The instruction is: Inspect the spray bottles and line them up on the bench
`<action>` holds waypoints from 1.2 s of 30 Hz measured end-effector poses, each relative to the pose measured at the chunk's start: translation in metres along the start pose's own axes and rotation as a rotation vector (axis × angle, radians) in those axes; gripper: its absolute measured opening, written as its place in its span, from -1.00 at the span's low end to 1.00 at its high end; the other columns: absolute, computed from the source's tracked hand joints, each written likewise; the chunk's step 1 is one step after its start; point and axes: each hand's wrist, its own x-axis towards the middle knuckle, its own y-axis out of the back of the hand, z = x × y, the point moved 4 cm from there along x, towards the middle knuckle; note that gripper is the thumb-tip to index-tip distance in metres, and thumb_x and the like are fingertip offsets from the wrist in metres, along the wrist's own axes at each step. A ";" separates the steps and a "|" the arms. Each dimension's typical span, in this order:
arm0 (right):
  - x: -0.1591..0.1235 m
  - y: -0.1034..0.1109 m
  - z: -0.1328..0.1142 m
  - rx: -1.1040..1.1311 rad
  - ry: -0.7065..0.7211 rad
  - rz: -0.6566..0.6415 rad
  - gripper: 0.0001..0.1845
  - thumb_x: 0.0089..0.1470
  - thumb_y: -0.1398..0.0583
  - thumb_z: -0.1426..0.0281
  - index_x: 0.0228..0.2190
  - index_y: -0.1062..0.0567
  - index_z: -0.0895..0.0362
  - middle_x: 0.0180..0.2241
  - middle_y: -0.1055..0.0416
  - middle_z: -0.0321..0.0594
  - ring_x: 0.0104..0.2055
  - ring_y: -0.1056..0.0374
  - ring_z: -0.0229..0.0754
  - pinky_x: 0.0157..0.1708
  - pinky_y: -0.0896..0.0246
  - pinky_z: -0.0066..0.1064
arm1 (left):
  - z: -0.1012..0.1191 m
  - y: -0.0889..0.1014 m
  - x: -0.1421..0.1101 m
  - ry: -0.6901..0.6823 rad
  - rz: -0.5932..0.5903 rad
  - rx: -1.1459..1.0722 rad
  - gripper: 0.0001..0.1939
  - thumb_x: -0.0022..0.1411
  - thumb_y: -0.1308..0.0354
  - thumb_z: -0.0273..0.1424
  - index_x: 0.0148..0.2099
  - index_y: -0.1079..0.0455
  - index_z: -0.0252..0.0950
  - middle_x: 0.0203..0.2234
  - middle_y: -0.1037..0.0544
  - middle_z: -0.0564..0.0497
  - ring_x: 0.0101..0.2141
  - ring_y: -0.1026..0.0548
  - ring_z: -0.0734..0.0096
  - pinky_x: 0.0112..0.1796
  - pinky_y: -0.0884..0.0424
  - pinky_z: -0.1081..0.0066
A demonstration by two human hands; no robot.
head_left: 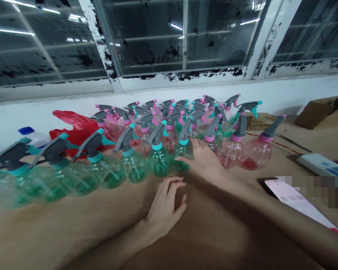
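Observation:
My right hand (207, 161) is around the right side of a spray bottle (183, 152) with clear green plastic, a turquoise collar and a grey trigger head. Its thumb lies across the front of the bottle, which stands upright on the table. Below and to the left, my left hand (167, 204) hovers near the table with fingers loosely bent and apart, holding nothing. Close by on the left stands another green spray bottle (159, 161). On the right of my right hand are pink-collared spray bottles, one of them a reddish bottle (255, 153).
Several more green and pink spray bottles (109, 174) crowd the wooden table (101, 225) toward the wall. A red plastic bag (76, 125) and a blue-capped bottle (38, 138) sit at left. A phone (295, 202), a white device (323, 165) and a cardboard box (322, 112) lie at right.

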 end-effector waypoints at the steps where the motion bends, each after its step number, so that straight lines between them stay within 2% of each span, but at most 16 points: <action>1: -0.003 0.004 0.001 0.007 0.004 0.006 -0.32 -0.08 -0.24 0.13 -0.01 -0.27 0.27 -0.15 -0.40 0.12 -0.06 -0.32 0.17 -0.21 -0.28 -0.07 | 0.000 0.000 0.000 0.002 0.001 -0.001 -0.73 0.19 0.00 -0.54 -0.06 -0.14 -0.22 -0.08 -0.30 -0.10 -0.02 -0.32 0.16 -0.06 -0.31 0.06; 4: -0.013 0.023 0.011 0.024 0.008 0.038 -0.37 -0.02 -0.19 0.10 0.00 -0.28 0.23 -0.16 -0.42 0.06 -0.10 -0.35 0.11 -0.22 -0.28 -0.09 | -0.001 0.000 0.001 0.019 0.001 -0.007 -0.72 0.20 0.00 -0.54 -0.05 -0.13 -0.21 -0.07 -0.30 -0.10 -0.02 -0.32 0.17 -0.07 -0.31 0.05; 8: -0.023 0.053 0.032 0.047 0.015 0.071 -0.67 0.08 -0.11 0.16 -0.26 -0.48 0.12 -0.38 -0.50 -0.12 -0.30 -0.43 0.00 -0.34 -0.29 -0.20 | -0.004 0.001 0.001 0.044 -0.009 -0.041 -0.73 0.21 0.01 -0.53 -0.04 -0.13 -0.20 -0.07 -0.29 -0.08 -0.01 -0.30 0.19 -0.03 -0.28 0.06; 11: -0.023 0.064 0.047 0.020 0.005 0.116 -0.72 0.11 -0.07 0.21 -0.36 -0.50 0.10 -0.46 -0.49 -0.15 -0.42 -0.43 -0.04 -0.42 -0.26 -0.23 | -0.008 0.001 0.000 0.090 0.006 -0.075 -0.71 0.21 0.01 -0.53 -0.02 -0.12 -0.18 -0.07 -0.30 -0.06 0.00 -0.30 0.21 -0.01 -0.25 0.08; 14: -0.019 0.059 0.058 -0.025 -0.037 0.145 -0.68 0.08 -0.10 0.19 -0.29 -0.49 0.15 -0.39 -0.50 -0.07 -0.35 -0.43 0.02 -0.38 -0.26 -0.18 | -0.011 0.001 0.000 0.142 0.019 -0.097 -0.70 0.22 0.01 -0.51 -0.01 -0.12 -0.17 -0.07 -0.30 -0.04 0.00 -0.29 0.24 0.00 -0.24 0.10; 18: -0.010 0.042 0.063 -0.026 -0.088 0.155 -0.48 0.02 -0.15 0.15 -0.09 -0.38 0.26 -0.21 -0.46 0.08 -0.18 -0.39 0.08 -0.26 -0.27 -0.15 | -0.009 0.002 0.001 0.169 0.021 -0.129 -0.72 0.23 0.02 -0.51 -0.02 -0.13 -0.15 -0.07 -0.31 -0.02 0.00 -0.29 0.26 0.00 -0.24 0.14; 21: -0.004 0.033 0.063 -0.036 -0.121 0.149 -0.39 0.00 -0.16 0.11 -0.02 -0.32 0.28 -0.16 -0.44 0.11 -0.13 -0.37 0.09 -0.22 -0.25 -0.14 | -0.007 0.002 0.001 0.179 0.017 -0.141 -0.73 0.23 0.01 -0.50 -0.03 -0.13 -0.13 -0.08 -0.33 -0.01 -0.02 -0.31 0.27 -0.01 -0.25 0.14; 23: -0.002 0.029 0.063 -0.060 -0.149 0.132 -0.39 0.00 -0.14 0.08 -0.04 -0.33 0.27 -0.22 -0.47 0.09 -0.18 -0.38 0.10 -0.28 -0.25 -0.14 | -0.006 0.003 0.001 0.187 0.011 -0.152 -0.74 0.24 0.01 -0.48 -0.04 -0.14 -0.12 -0.08 -0.34 0.00 -0.03 -0.32 0.27 -0.01 -0.25 0.13; 28: -0.004 0.028 0.064 -0.127 -0.215 0.074 -0.51 0.05 -0.07 0.05 -0.23 -0.44 0.22 -0.42 -0.49 0.03 -0.39 -0.40 0.08 -0.46 -0.21 -0.18 | -0.005 0.003 0.001 0.272 -0.026 -0.203 -0.76 0.25 0.01 -0.42 -0.02 -0.16 -0.10 -0.05 -0.35 0.00 -0.05 -0.34 0.25 -0.04 -0.27 0.10; 31: -0.008 0.031 0.063 -0.139 -0.205 0.054 -0.52 0.06 -0.06 0.06 -0.25 -0.44 0.23 -0.37 -0.49 0.06 -0.33 -0.40 0.09 -0.44 -0.21 -0.19 | 0.001 0.005 0.010 0.285 -0.008 -0.299 -0.79 0.25 0.00 -0.39 -0.05 -0.18 -0.14 -0.07 -0.37 -0.02 -0.05 -0.36 0.25 -0.02 -0.27 0.09; 36: -0.022 0.042 0.058 -0.121 -0.159 0.027 -0.51 0.04 -0.07 0.03 -0.21 -0.40 0.20 -0.27 -0.47 0.04 -0.25 -0.39 0.10 -0.39 -0.24 -0.16 | 0.019 0.010 0.045 0.230 0.033 -0.477 -0.83 0.24 -0.02 -0.39 -0.10 -0.20 -0.20 -0.12 -0.40 -0.04 -0.08 -0.40 0.29 -0.03 -0.31 0.15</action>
